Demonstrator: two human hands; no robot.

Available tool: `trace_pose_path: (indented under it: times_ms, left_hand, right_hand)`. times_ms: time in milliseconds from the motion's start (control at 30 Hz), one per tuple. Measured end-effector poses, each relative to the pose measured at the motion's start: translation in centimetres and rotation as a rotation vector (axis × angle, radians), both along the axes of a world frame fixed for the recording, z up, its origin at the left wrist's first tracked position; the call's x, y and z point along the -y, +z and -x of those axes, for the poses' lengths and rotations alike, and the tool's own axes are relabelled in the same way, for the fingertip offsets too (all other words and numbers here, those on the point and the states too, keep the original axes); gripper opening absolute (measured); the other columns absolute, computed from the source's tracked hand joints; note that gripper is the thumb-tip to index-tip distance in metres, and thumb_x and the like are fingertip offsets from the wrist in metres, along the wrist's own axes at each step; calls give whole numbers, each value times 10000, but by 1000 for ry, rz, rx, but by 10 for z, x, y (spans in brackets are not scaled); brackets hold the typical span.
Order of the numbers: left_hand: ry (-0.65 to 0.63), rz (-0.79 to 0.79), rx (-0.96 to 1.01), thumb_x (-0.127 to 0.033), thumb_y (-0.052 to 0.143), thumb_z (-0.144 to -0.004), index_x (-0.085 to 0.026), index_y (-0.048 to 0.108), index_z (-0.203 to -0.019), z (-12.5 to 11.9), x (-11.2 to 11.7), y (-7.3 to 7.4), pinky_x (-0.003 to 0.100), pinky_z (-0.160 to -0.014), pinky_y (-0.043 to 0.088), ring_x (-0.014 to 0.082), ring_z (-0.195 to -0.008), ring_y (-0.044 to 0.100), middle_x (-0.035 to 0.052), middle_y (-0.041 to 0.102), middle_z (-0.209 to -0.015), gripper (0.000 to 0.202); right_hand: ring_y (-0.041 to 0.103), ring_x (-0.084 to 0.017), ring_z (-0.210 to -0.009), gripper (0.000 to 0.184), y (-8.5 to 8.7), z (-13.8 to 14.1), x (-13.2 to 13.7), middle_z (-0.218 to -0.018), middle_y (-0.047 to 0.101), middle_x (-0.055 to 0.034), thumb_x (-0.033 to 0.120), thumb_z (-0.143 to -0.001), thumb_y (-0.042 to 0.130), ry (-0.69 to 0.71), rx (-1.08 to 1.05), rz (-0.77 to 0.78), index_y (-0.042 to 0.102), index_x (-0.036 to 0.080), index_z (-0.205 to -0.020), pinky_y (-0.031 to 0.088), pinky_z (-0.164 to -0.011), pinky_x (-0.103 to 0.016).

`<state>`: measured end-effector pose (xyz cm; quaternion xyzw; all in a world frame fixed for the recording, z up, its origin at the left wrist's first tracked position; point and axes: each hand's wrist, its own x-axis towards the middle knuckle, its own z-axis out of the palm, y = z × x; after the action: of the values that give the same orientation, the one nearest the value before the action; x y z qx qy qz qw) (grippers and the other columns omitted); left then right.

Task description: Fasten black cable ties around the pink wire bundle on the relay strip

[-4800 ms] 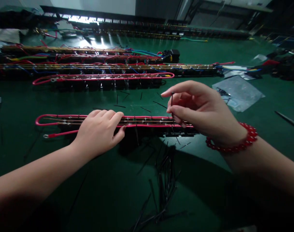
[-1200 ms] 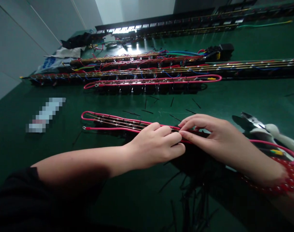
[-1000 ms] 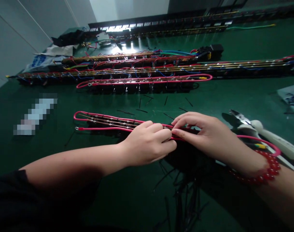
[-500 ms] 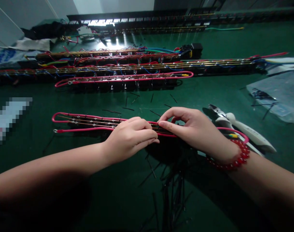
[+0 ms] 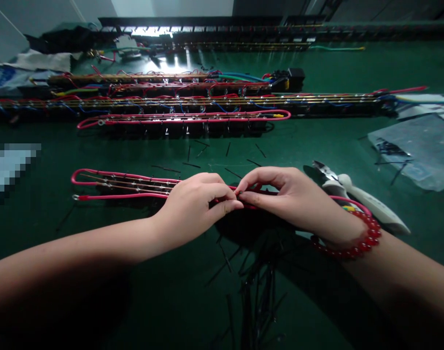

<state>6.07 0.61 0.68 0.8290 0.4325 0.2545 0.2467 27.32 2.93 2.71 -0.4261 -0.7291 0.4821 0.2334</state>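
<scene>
A long strip of metal bars (image 5: 134, 184) with a pink-red cable (image 5: 123, 197) looped along it lies across the table before me. Over its middle, my left hand (image 5: 202, 199) is closed, thumb and fingers pinched together. From the other side my right hand (image 5: 291, 197), wearing a red bead bracelet (image 5: 367, 236), pinches at the same spot. The fingertips of both hands meet; whatever small thing they hold there is too hidden to name. By my right wrist the cable bends round, with a yellow-green piece (image 5: 348, 208) inside the loop.
White-handled cutting pliers (image 5: 375, 201) lie right of my right hand. A bundle of thin black strips (image 5: 260, 301) rests in front, with several loose ones beyond the strip. Farther back are another looped strip (image 5: 185, 117), long wired bars (image 5: 316, 99) and a clear plastic bag (image 5: 426, 155).
My left thumb has come up and closed against its fingers, and the fingertips of both hands have drawn together over the strip. The view has shifted slightly.
</scene>
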Motion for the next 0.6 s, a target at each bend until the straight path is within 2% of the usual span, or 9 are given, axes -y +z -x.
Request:
trace_pose_path:
  times_ms: [400,600]
  left_hand:
    - [20,51,-8,-313,700,-920,-211,726,-781,-1,0,1,271,-697,426,143,-798,616,-18,687,-808,174]
    - [22,38,24,-290,687,-929,-207,720,-802,-2,1,1,265,-699,433,139,-801,622,-15,687,-820,155]
  right_hand:
    - [704,-178,-760,169,3,2,0,-832,774,-35,361,-818,743,2,-15,-22,767,195,-840,533,-669,-276]
    - [701,-171,-768,122,1,1,0,-847,768,-29,320,-843,712,24,38,-114,761,208,-841,528,-690,-286]
